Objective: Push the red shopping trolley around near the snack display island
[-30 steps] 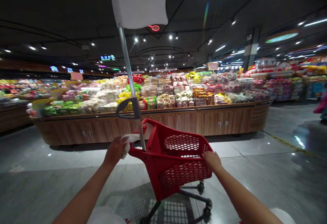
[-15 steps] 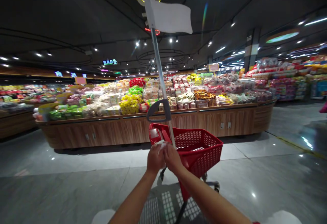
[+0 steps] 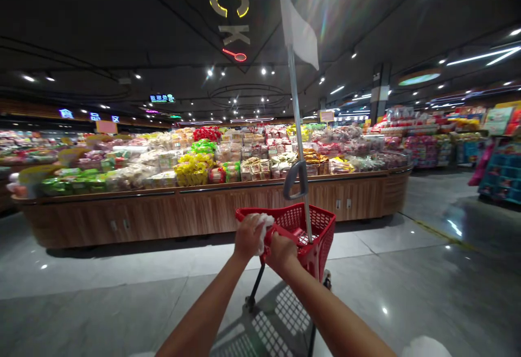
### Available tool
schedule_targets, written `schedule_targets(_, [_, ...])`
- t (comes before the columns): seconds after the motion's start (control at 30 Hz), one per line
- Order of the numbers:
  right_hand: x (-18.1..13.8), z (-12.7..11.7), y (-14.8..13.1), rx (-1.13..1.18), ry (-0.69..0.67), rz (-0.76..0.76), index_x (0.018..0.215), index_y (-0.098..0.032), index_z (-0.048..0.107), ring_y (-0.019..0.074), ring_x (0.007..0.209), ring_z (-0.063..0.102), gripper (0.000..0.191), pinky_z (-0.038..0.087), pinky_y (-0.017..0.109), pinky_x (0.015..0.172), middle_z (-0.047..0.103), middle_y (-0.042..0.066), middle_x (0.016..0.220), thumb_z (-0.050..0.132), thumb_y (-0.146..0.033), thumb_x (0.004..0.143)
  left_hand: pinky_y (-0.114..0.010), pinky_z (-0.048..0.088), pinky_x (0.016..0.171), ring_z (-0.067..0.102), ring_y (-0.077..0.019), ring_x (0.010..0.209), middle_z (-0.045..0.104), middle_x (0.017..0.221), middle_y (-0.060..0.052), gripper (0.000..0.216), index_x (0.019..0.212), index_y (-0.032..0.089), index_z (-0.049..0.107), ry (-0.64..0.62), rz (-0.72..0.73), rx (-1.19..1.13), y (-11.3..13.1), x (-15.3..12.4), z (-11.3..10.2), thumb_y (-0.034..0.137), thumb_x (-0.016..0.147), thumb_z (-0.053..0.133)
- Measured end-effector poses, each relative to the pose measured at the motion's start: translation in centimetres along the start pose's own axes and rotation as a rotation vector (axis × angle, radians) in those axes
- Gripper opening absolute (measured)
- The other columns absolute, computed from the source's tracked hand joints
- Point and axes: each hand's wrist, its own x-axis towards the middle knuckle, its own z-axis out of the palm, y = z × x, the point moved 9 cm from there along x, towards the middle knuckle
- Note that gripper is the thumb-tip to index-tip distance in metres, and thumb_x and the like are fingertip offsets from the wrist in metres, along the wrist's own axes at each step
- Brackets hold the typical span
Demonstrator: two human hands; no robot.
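Observation:
A red plastic shopping cart [image 3: 328, 228] with perforated sides stands in front of me. My left hand [image 3: 246, 237] is closed on a crumpled white tissue [image 3: 265, 228] at the cart's near left side. Just right of it, my right hand [image 3: 281, 249] is wrapped round the cart's red handle [image 3: 290, 232]; its fingertips are hidden. From the cart rises a slanted metal pole [image 3: 296, 108], which carries a grey loop grip [image 3: 288, 183] and a white flag-like panel [image 3: 300, 34] at its top.
Beyond the cart runs a long wooden display counter [image 3: 215, 210] heaped with packaged goods [image 3: 254, 168]. Another stocked display [image 3: 502, 170] stands at the right. Grey tiled floor [image 3: 391, 281] lies around the cart, with a yellow line [image 3: 439, 233] on it.
My hands were together at the tissue; now they are apart, the right on the cart handle, the left keeping the tissue. The cart has turned, and its pole and panel appear farther right.

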Motion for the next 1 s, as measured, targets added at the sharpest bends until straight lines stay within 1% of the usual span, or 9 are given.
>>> schedule_targets(0.1, [-0.2,0.6,0.5,-0.042,0.064,-0.035,0.102,-0.012,0.069,0.0257,0.088,0.071,0.024,0.053,0.031,0.071,0.073,0.016,0.095,0.051,-0.012,0.085,-0.039,0.049,0.096,0.062,-0.0223,0.101,0.071,0.104,-0.007,0.036,0.100,0.020,0.070,-0.251,0.101,-0.042,2.3,-0.4,5.2,0.035,0.096,0.036])
schedule_targets(0.2, [-0.6,0.3,2.1,-0.049,0.137,-0.031,0.099,-0.012,0.068,0.0244,0.083,0.072,0.022,0.053,0.028,0.069,0.073,0.015,0.088,0.051,-0.011,0.085,-0.039,0.046,0.100,0.060,-0.0229,0.105,0.070,0.107,-0.009,0.039,0.099,0.018,0.069,-0.298,0.060,-0.007,1.6,-0.3,7.3,0.037,0.097,0.035])
schedule_targets(0.4, [-1.9,-0.6,4.5,-0.123,0.186,-0.052,0.097,-0.012,0.067,0.0262,0.081,0.071,0.024,0.052,0.030,0.068,0.073,0.017,0.088,0.048,-0.009,0.084,-0.037,0.045,0.096,0.061,-0.0221,0.102,0.071,0.100,-0.008,0.037,0.091,0.018,0.068,-0.245,-0.191,0.101,-5.3,0.8,5.1,0.035,0.096,0.036])
schedule_targets(0.47, [-2.3,-0.6,5.1,-0.119,0.177,-0.057,0.099,-0.013,0.066,0.0278,0.082,0.071,0.025,0.051,0.032,0.067,0.073,0.017,0.089,0.047,-0.007,0.083,-0.036,0.046,0.093,0.062,-0.0222,0.097,0.070,0.095,-0.009,0.036,0.084,0.018,0.068,-0.249,-0.239,0.117,-6.0,0.6,4.5,0.034,0.095,0.037])
schedule_targets(0.57, [-2.7,-0.7,6.1,-0.116,0.164,-0.060,0.102,-0.015,0.065,0.0289,0.083,0.071,0.027,0.051,0.033,0.066,0.073,0.016,0.092,0.047,-0.008,0.084,-0.036,0.046,0.093,0.062,-0.0220,0.097,0.070,0.092,-0.007,0.031,0.084,0.020,0.067,-0.259,-0.203,0.088,-3.7,0.2,4.9,0.032,0.094,0.040])
schedule_targets(0.7, [-2.7,-0.6,6.9,-0.123,0.165,-0.075,0.103,-0.017,0.064,0.0277,0.083,0.071,0.025,0.050,0.032,0.066,0.072,0.014,0.094,0.048,-0.012,0.085,-0.035,0.047,0.091,0.061,-0.0204,0.096,0.069,0.095,-0.005,0.023,0.091,0.022,0.068,-0.343,-0.061,-0.033,2.1,0.5,7.7,0.023,0.091,0.045])
schedule_targets(0.77, [-2.7,-0.5,7.2,-0.126,0.168,-0.085,0.104,-0.018,0.064,0.0270,0.083,0.071,0.025,0.050,0.031,0.066,0.072,0.013,0.093,0.048,-0.014,0.085,-0.034,0.047,0.091,0.061,-0.0194,0.094,0.069,0.096,-0.005,0.022,0.089,0.022,0.068,-0.374,-0.042,-0.078,3.7,1.2,8.6,0.016,0.086,0.048])
schedule_targets(0.9, [-2.6,-0.2,7.5,-0.134,0.163,-0.096,0.103,-0.018,0.065,0.0279,0.083,0.070,0.023,0.050,0.032,0.067,0.072,0.013,0.094,0.053,-0.018,0.082,-0.035,0.044,0.097,0.058,-0.0204,0.108,0.064,0.115,-0.007,0.031,0.107,0.020,0.066,-0.283,-0.159,-0.083,2.6,2.7,7.8,0.013,0.079,0.054])
schedule_targets(1.0, [-2.7,-0.2,7.1,-0.120,0.166,-0.103,0.102,-0.018,0.065,0.0280,0.083,0.070,0.023,0.050,0.032,0.068,0.072,0.013,0.093,0.053,-0.018,0.082,-0.046,0.038,0.100,0.052,-0.0302,0.120,0.062,0.122,-0.011,0.046,0.120,0.021,0.060,-0.317,-0.226,0.014,1.3,2.4,7.1,0.034,0.077,0.066])
